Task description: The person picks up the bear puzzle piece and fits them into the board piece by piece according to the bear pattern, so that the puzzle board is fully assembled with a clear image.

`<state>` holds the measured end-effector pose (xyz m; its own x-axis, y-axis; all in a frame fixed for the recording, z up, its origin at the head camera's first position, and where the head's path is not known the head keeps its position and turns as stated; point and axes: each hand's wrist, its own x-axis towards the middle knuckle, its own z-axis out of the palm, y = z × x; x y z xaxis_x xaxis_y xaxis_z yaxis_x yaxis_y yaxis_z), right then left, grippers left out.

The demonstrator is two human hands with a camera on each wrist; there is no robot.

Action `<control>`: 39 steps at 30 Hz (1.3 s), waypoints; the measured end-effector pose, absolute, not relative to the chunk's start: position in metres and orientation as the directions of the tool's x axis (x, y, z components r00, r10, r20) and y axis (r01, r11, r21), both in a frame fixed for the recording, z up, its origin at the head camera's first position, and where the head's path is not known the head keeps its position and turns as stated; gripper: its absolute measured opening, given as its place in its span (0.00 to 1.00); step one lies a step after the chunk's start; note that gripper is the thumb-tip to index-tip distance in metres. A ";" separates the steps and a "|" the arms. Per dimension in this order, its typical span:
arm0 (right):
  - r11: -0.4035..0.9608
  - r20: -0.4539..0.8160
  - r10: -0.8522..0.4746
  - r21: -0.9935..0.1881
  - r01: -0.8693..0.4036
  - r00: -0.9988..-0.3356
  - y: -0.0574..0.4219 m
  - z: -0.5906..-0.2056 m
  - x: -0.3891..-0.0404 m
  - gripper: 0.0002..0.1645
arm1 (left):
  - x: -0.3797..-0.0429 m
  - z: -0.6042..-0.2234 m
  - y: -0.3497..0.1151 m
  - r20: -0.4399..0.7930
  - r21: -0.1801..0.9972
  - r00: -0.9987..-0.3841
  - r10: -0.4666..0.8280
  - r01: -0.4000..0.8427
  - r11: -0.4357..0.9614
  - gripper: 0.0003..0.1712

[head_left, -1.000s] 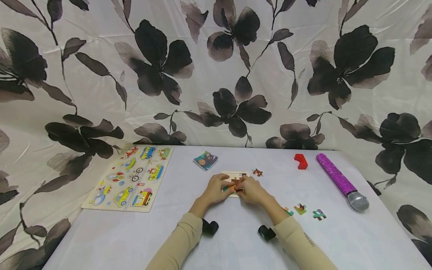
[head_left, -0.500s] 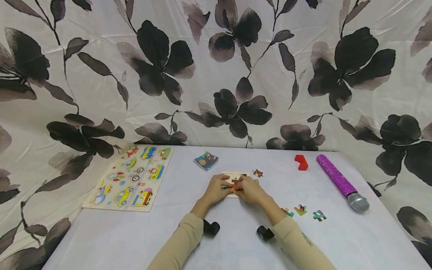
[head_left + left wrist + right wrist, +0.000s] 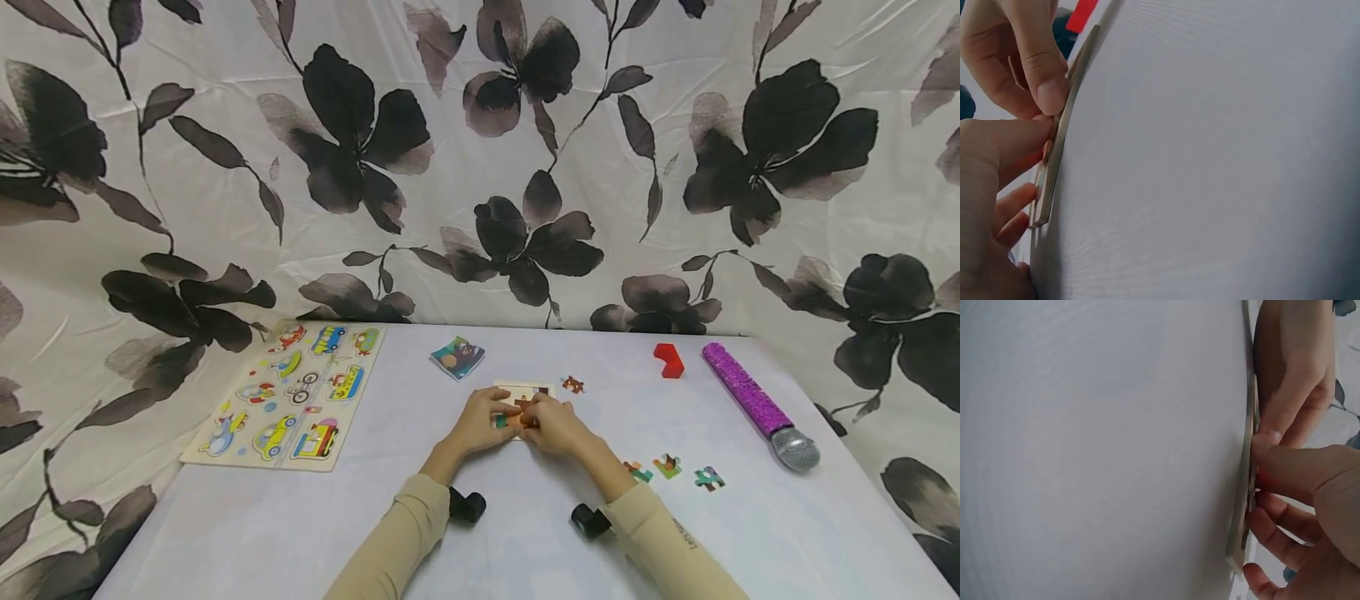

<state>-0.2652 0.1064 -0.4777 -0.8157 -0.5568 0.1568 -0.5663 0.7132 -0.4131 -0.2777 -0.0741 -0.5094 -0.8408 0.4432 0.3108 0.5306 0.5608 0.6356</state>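
Observation:
A small pale puzzle board [image 3: 517,387] lies flat on the white table between the hands, with several brown, orange and green puzzle pieces on it. My left hand [image 3: 480,419] is at its left side; thumb and forefinger pinch at an orange puzzle piece [image 3: 516,420], while other fingers touch the board. From the right, my right hand [image 3: 559,423] meets it, its curled thumb and fingers on the same area of pieces. Both wrist views show the board's thin edge [image 3: 1061,140] side-on, with the fingertips close together over it. The fingers hide much of the pieces.
A brown puzzle piece [image 3: 573,384] lies behind the right hand; several more [image 3: 667,466] lie near the right forearm. Around them are a vehicle puzzle board [image 3: 300,408], a picture card [image 3: 457,357], a red block [image 3: 668,361], a purple glitter microphone [image 3: 750,396] and black objects [image 3: 468,507].
Both hands stay over the small puzzle board. The right fingers shift slightly at the pieces, showing a little more of the brown and orange area. The loose pieces keep their places.

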 end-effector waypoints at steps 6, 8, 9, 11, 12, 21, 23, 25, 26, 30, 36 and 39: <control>0.634 0.238 -0.500 -0.555 -0.539 -0.833 0.119 -0.485 -0.276 0.06 | -0.276 -0.508 -0.073 0.314 0.612 -0.838 0.446 0.538 0.579 0.18; 0.657 0.257 -0.430 -0.568 -0.495 -0.866 0.125 -0.489 -0.281 0.11 | -0.275 -0.508 -0.072 0.299 0.617 -0.843 0.448 0.529 0.583 0.18; 0.678 0.255 -0.393 -0.569 -0.466 -0.883 0.128 -0.490 -0.282 0.13 | -0.275 -0.508 -0.072 0.293 0.615 -0.844 0.449 0.526 0.587 0.18; 0.705 0.232 -0.345 -0.576 -0.414 -0.909 0.133 -0.491 -0.285 0.18 | -0.276 -0.508 -0.071 0.283 0.615 -0.847 0.450 0.520 0.592 0.18; 0.714 0.213 -0.337 -0.577 -0.396 -0.917 0.136 -0.491 -0.286 0.20 | -0.276 -0.508 -0.071 0.277 0.618 -0.850 0.448 0.515 0.594 0.18; 0.688 0.148 -0.415 -0.595 -0.416 -0.898 0.145 -0.491 -0.294 0.27 | -0.274 -0.511 -0.071 0.276 0.592 -0.864 0.422 0.499 0.633 0.17; 0.684 0.142 -0.422 -0.599 -0.417 -0.895 0.145 -0.491 -0.294 0.28 | -0.274 -0.511 -0.071 0.277 0.582 -0.862 0.424 0.502 0.639 0.17; 0.681 0.137 -0.420 -0.606 -0.412 -0.897 0.145 -0.490 -0.294 0.27 | -0.273 -0.510 -0.072 0.279 0.578 -0.860 0.428 0.506 0.640 0.17; 0.685 0.140 -0.422 -0.598 -0.416 -0.896 0.144 -0.490 -0.294 0.27 | -0.273 -0.510 -0.072 0.281 0.578 -0.858 0.430 0.509 0.638 0.17; 0.705 0.157 -0.417 -0.566 -0.427 -0.895 0.141 -0.490 -0.292 0.26 | -0.273 -0.508 -0.071 0.286 0.578 -0.856 0.431 0.513 0.635 0.17; 0.753 0.194 -0.416 -0.475 -0.456 -0.889 0.126 -0.488 -0.280 0.17 | -0.274 -0.511 -0.072 0.300 0.568 -0.852 0.429 0.520 0.637 0.18; 0.726 0.191 -0.469 -0.473 -0.500 -0.862 0.118 -0.485 -0.274 0.15 | -0.275 -0.513 -0.074 0.286 0.593 -0.855 0.432 0.512 0.621 0.21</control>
<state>-0.2744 0.1176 -0.4853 -0.8622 -0.4692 0.1909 -0.4996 0.7256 -0.4732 -0.2751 -0.0743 -0.5130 -0.8554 0.4318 0.2860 0.5119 0.6213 0.5933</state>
